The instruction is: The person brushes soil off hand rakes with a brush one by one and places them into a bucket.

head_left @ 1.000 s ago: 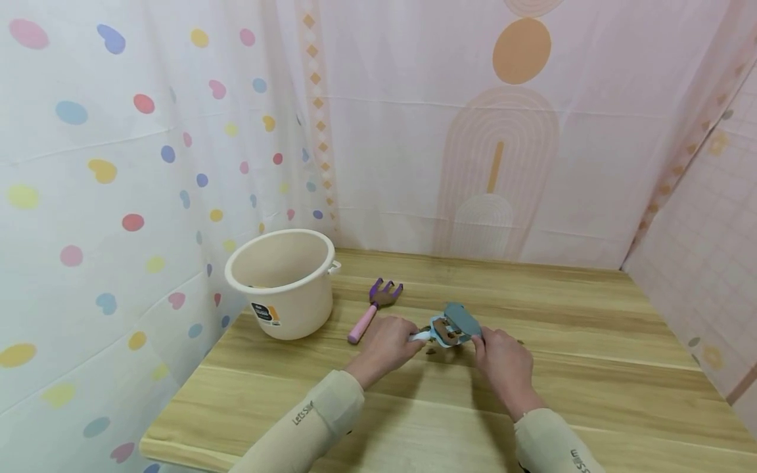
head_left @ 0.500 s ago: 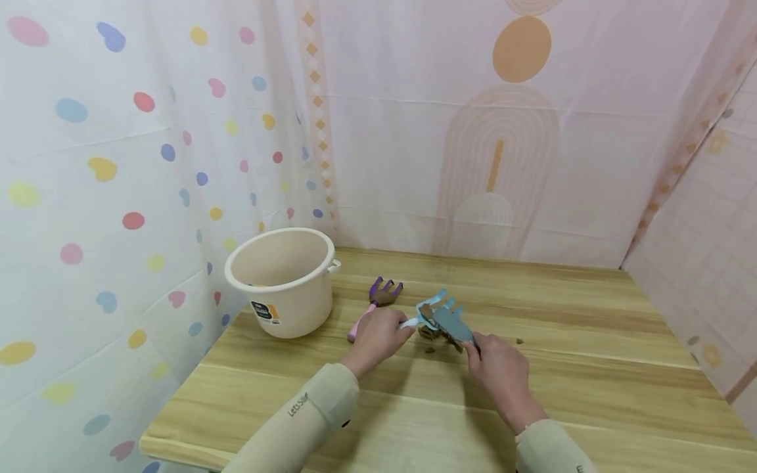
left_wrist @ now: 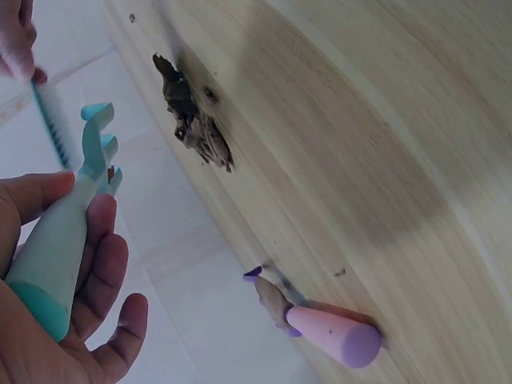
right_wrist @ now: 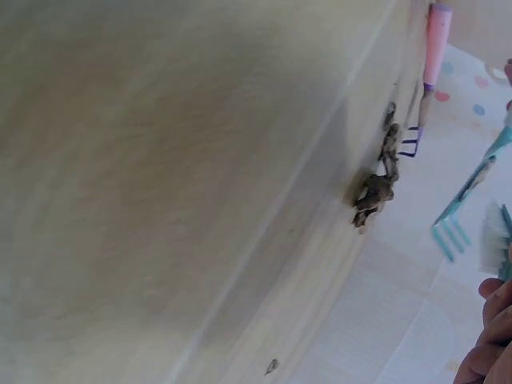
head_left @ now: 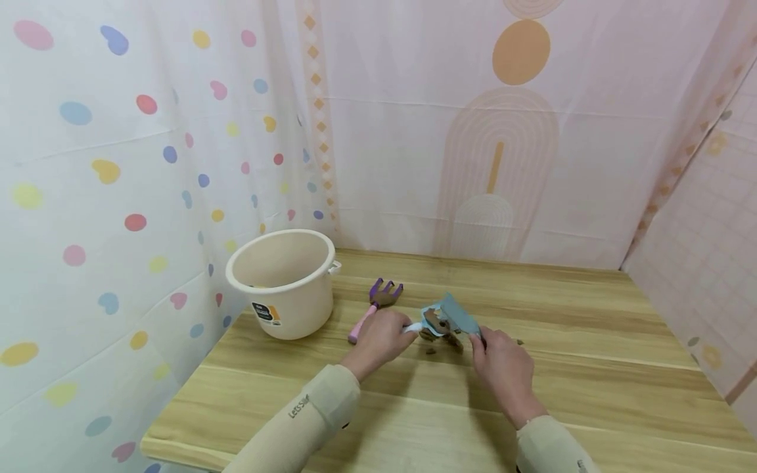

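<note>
My left hand (head_left: pixel 384 338) grips the handle of a light-blue hand rake (left_wrist: pixel 56 248), its head raised off the table and smeared with brown mud. My right hand (head_left: pixel 505 368) holds a blue-grey scrubbing brush (head_left: pixel 461 315) by one end. In the head view the brush covers part of the rake's tines; pale bristles (right_wrist: pixel 494 240) show in the right wrist view. Below both tools, dark clumps of mud (left_wrist: pixel 196 120) lie on the wood. A second hand rake (left_wrist: pixel 328 330), pink-handled with muddy purple tines, lies beside my left hand.
A cream bucket (head_left: pixel 296 312) with a small side handle stands at the table's back left; something lies inside, mostly hidden. Small mud crumbs (right_wrist: pixel 272 366) are scattered on the wooden table (head_left: pixel 591 368). Patterned curtains (head_left: pixel 390 164) hang behind and at the left.
The brush has swept down and back up across the rake head, turning more onto its edge. The rake has tilted, and my left hand has shifted slightly left. More mud lies under the tools.
</note>
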`<state>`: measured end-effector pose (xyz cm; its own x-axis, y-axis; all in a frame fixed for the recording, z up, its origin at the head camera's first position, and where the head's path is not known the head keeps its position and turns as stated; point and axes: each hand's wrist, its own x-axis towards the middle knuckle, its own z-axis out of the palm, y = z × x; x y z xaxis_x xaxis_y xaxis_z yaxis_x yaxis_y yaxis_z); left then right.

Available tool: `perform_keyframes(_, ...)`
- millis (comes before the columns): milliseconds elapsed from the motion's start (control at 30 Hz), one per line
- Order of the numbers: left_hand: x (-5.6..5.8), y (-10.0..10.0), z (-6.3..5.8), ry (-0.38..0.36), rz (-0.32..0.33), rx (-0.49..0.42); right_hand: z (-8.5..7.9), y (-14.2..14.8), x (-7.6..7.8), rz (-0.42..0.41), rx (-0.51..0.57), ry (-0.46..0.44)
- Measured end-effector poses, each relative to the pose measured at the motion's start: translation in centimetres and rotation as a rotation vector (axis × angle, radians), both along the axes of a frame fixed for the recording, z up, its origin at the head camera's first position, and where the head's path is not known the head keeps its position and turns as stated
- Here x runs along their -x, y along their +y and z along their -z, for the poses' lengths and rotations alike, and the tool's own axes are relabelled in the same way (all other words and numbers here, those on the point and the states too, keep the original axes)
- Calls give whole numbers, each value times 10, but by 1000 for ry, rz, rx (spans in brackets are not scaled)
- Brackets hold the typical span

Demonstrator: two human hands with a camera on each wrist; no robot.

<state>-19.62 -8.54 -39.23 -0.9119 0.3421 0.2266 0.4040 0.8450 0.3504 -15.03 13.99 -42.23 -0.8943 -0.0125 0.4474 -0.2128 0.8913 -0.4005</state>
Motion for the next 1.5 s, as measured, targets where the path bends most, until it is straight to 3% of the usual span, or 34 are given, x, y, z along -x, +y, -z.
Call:
perform_keyframes(167,-1,4,0,18,42,51,3,-11,3,-63,-22,22)
perform_keyframes(333,-1,6,3,54,60,79,6,-18,2,-62,-79,-3)
perform_keyframes(633,-2,6,2,43,64,77,0,-12,6,-30,68,-155)
perform_keyframes(933,-2,7,4,35,70,83,3,-7,8,-12,17,-103)
perform_keyframes(1267,-4,6,5,56,83,110,8,4,12,7,-10,-132)
perform_keyframes(1500,-3,5,6,31,76,89,4,3,12,-11,-38,-29)
